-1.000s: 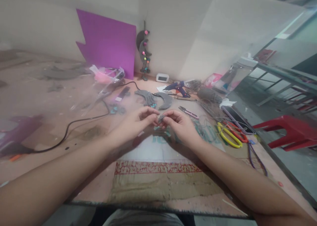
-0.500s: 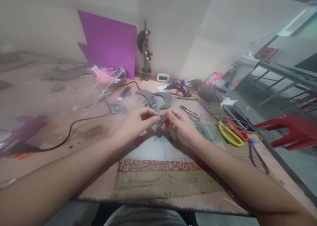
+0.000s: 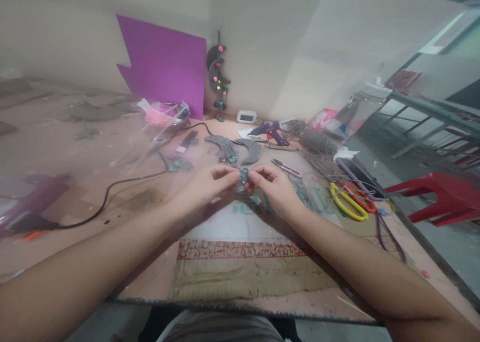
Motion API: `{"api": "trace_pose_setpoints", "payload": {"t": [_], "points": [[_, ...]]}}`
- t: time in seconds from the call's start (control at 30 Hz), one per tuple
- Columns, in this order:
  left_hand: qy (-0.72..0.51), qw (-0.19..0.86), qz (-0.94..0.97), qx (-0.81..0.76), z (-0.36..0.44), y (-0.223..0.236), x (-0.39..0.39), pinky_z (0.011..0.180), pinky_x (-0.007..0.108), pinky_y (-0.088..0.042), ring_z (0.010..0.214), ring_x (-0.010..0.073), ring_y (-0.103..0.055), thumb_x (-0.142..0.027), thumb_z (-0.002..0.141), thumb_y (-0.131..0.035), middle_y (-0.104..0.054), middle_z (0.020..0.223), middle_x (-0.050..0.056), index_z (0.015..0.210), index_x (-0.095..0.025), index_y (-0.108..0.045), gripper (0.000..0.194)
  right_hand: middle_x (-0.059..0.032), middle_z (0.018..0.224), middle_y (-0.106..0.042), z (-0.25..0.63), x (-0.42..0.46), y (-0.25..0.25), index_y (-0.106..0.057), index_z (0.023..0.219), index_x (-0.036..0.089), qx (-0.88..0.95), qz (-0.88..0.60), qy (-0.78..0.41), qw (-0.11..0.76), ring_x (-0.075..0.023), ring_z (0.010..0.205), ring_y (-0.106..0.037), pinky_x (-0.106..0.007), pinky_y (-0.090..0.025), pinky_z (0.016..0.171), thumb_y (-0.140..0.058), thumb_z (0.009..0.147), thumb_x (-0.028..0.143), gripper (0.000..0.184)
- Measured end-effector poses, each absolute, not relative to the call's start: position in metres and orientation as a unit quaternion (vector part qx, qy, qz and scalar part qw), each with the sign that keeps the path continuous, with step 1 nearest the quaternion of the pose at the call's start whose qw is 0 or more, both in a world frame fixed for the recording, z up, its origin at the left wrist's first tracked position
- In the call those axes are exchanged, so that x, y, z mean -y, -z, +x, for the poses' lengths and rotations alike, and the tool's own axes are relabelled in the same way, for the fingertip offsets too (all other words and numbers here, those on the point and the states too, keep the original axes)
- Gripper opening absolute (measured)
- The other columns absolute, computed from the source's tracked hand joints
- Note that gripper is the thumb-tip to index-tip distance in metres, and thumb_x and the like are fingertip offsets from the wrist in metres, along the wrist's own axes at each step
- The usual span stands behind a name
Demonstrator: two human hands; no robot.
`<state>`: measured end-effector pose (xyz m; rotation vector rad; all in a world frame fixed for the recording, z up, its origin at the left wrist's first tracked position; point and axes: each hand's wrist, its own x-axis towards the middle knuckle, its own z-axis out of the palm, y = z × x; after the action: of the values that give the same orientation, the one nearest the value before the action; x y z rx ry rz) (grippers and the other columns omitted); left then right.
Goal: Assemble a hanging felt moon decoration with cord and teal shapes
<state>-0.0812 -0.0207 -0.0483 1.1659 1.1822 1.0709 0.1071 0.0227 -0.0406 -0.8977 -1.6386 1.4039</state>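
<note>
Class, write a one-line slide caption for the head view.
Left hand and right hand pinch a small turquoise-dotted piece above a cluttered table.

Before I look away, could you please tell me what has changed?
The small piece between the left hand and right hand has turned: its turquoise side now shows, where grey showed before. The hanging moons have swivelled. Both hands stay on the piece; the snips and phone lie unmoved.

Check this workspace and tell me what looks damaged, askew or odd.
The purple sheet by the wall looks odd: a sharp notch breaks its left edge, perhaps cut on purpose. In the foreground, the brown covering looks creased.
</note>
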Motion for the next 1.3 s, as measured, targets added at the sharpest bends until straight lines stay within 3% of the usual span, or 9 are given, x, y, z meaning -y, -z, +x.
{"api": "trace_pose_setpoints", "payload": {"t": [0.23,0.37,0.53,0.63,0.73,0.83,1.0,1.1,1.3], "points": [[-0.457,0.540,0.490,-0.510,-0.078,0.043,0.027,0.041,0.019,-0.032,0.051,0.0070,-0.047,-0.041,0.080,-0.075,-0.062,0.076,-0.001,0.084,-0.020,-0.063,0.025,0.0020,0.070,-0.066,0.107,-0.023,0.042,-0.064,0.084,0.021,0.634,-0.337,-0.570,0.399,-0.0126,0.062,-0.059,-0.030,-0.051,0.066,-0.076,0.077,0.048,0.030],[-0.455,0.532,0.497,-0.512,-0.078,0.038,0.027,0.046,0.019,-0.039,0.061,0.0101,-0.057,-0.037,0.079,-0.076,-0.067,0.085,0.002,0.097,-0.020,-0.066,0.027,0.0014,0.070,-0.065,0.105,-0.021,0.043,-0.063,0.080,0.020,0.646,-0.342,-0.557,0.393,-0.0129,0.064,-0.060,-0.030,-0.051,0.067,-0.075,0.077,0.041,0.024],[-0.429,0.491,0.541,-0.531,-0.081,0.035,0.026,0.040,0.018,-0.035,0.045,0.0060,-0.048,-0.039,0.083,-0.070,-0.062,0.074,-0.001,0.092,-0.020,-0.065,0.022,0.0002,0.071,-0.066,0.107,-0.024,0.033,-0.063,0.083,0.020,0.687,-0.342,-0.515,0.381,-0.0142,0.066,-0.061,-0.030,-0.051,0.068,-0.070,0.081,0.043,0.024],[-0.437,0.489,0.542,-0.525,-0.083,0.039,0.025,0.037,0.018,-0.032,0.040,0.0047,-0.044,-0.042,0.084,-0.068,-0.059,0.071,-0.003,0.093,-0.021,-0.063,0.024,-0.0015,0.076,-0.068,0.125,-0.050,0.023,-0.061,0.090,0.020,0.720,-0.366,-0.433,0.401,-0.0153,0.069,-0.063,-0.032,-0.053,0.072,-0.064,0.085,0.047,0.027],[-0.439,0.493,0.534,-0.528,-0.086,0.043,0.022,0.037,0.018,-0.033,0.040,0.0044,-0.044,-0.046,0.084,-0.069,-0.059,0.074,-0.003,0.093,-0.020,-0.063,0.028,-0.0015,0.077,-0.066,0.157,-0.095,0.019,-0.058,0.089,0.020,0.731,-0.492,-0.252,0.400,-0.0167,0.074,-0.064,-0.035,-0.053,0.079,-0.061,0.085,0.047,0.027],[-0.442,0.478,0.538,-0.535,-0.087,0.043,0.018,0.039,0.018,-0.036,0.044,0.0049,-0.046,-0.047,0.085,-0.067,-0.061,0.077,-0.001,0.090,-0.019,-0.065,0.029,-0.0100,0.095,-0.069,0.184,-0.143,0.022,-0.060,0.093,0.016,0.710,-0.561,-0.180,0.386,-0.0242,0.091,-0.065,-0.045,-0.050,0.093,-0.066,0.080,0.036,0.025],[-0.444,0.492,0.523,-0.536,-0.087,0.037,0.018,0.037,0.018,-0.033,0.043,0.0044,-0.043,-0.050,0.084,-0.067,-0.059,0.076,-0.002,0.090,-0.018,-0.065,0.032,-0.0193,0.129,-0.064,0.188,-0.200,0.031,-0.060,0.123,0.011,0.727,-0.584,-0.152,0.327,-0.0318,0.120,-0.060,-0.047,-0.043,0.106,-0.074,0.073,0.024,0.053],[-0.443,0.492,0.509,-0.550,-0.086,0.038,0.019,0.040,0.018,-0.034,0.046,0.0056,-0.046,-0.050,0.082,-0.069,-0.061,0.078,-0.001,0.093,-0.019,-0.066,0.034,-0.0177,0.123,-0.069,0.173,-0.220,0.037,-0.063,0.123,0.010,0.741,-0.581,-0.160,0.295,-0.0314,0.114,-0.064,-0.045,-0.046,0.102,-0.078,0.074,0.028,0.054],[-0.450,0.481,0.526,-0.538,-0.090,0.045,0.012,0.051,0.020,-0.041,0.072,0.0137,-0.061,-0.046,0.081,-0.071,-0.067,0.086,0.003,0.096,-0.019,-0.066,0.031,-0.0090,0.111,-0.072,0.160,-0.239,0.043,-0.066,0.113,0.014,0.757,-0.561,-0.164,0.293,-0.0224,0.100,-0.069,-0.043,-0.053,0.093,-0.069,0.089,0.036,0.032]]}}
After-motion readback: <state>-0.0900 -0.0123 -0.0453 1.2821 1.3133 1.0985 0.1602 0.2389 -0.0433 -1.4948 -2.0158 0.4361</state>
